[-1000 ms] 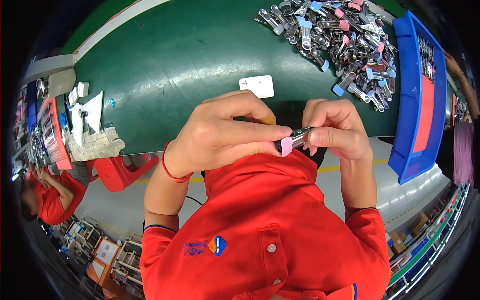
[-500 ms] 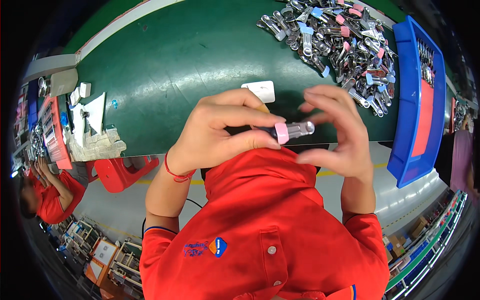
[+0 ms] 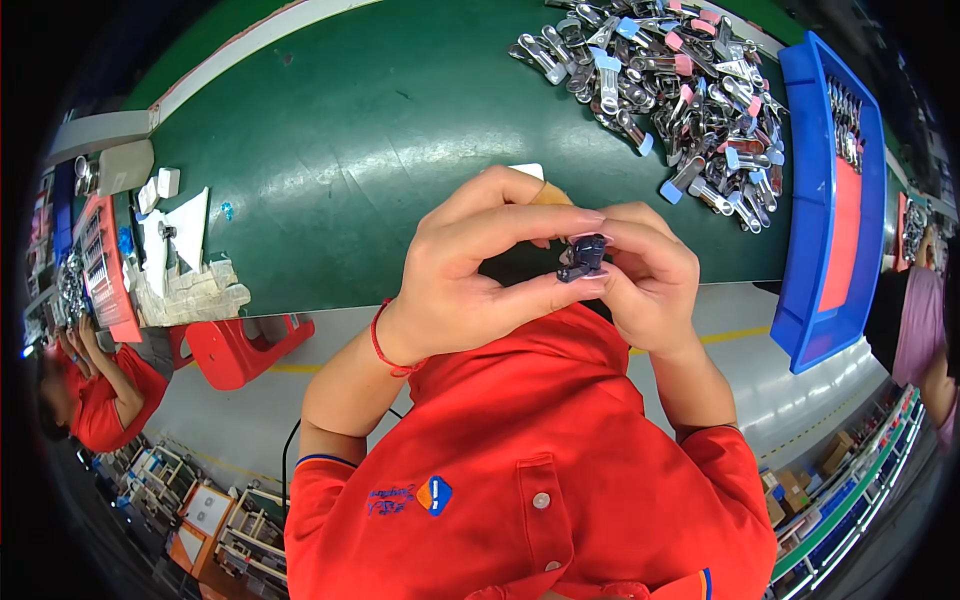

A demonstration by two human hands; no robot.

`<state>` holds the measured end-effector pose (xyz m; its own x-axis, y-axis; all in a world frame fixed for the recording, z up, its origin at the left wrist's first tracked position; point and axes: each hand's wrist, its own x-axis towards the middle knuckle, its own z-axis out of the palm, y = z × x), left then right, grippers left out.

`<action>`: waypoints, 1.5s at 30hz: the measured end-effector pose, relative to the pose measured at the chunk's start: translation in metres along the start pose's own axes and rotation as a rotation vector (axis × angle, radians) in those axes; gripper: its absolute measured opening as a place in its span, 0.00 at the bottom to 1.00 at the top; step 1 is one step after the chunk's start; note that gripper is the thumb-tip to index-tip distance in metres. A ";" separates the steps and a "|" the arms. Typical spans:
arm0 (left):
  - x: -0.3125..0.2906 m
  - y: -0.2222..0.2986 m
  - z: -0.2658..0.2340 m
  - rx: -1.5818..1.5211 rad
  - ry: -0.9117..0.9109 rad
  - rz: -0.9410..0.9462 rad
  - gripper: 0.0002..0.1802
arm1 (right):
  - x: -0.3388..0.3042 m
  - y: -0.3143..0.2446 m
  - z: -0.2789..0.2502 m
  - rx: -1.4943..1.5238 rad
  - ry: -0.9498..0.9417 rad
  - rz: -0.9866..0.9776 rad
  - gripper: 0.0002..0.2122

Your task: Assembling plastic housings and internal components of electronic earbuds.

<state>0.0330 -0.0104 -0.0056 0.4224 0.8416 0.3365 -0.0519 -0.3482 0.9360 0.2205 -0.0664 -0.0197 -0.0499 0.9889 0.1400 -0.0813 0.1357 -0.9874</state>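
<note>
Over the near edge of the green table, my left hand [image 3: 475,265] pinches a small metal clip [image 3: 583,257] between thumb and fingers. Its dark navy end faces up; my fingers cover the rest. My right hand [image 3: 650,275] is closed on the clip's other side, its thumb and fingertips meeting those of my left. A yellowish cover [image 3: 550,195] shows on one finger of my left hand. Beyond the hands, a white card [image 3: 527,170] lies mostly hidden on the table.
A large pile of metal clips [image 3: 690,90] with pink and blue tips lies far right. Beside it stands a blue tray [image 3: 797,290] holding a row of clips and a red sheet. White scraps [image 3: 188,232] lie at left. A red stool [image 3: 225,352] and a co-worker [image 3: 125,390] are further left.
My right hand has come in from the right and closed on the clip. The clip has turned: its pink sleeve and silver end no longer show, and a dark end does.
</note>
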 end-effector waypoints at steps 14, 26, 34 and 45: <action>-0.008 0.000 0.033 -0.031 0.112 -0.032 0.25 | -0.005 -0.023 -0.004 -0.621 0.152 -0.301 0.15; -0.014 0.002 0.042 0.012 -0.322 -0.112 0.22 | 0.000 -0.124 -0.261 -1.008 0.623 0.176 0.14; -0.018 -0.005 0.065 0.188 -0.368 -0.086 0.13 | 0.015 -0.079 -0.428 -1.184 0.777 0.373 0.13; -0.002 -0.018 0.102 0.399 -0.379 -0.050 0.08 | 0.046 -0.056 -0.475 -1.580 0.659 0.294 0.10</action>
<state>0.1256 -0.0479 -0.0338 0.7154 0.6794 0.1630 0.2921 -0.5029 0.8135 0.6952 -0.0002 0.0074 0.5306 0.7914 0.3034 0.8465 -0.5128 -0.1427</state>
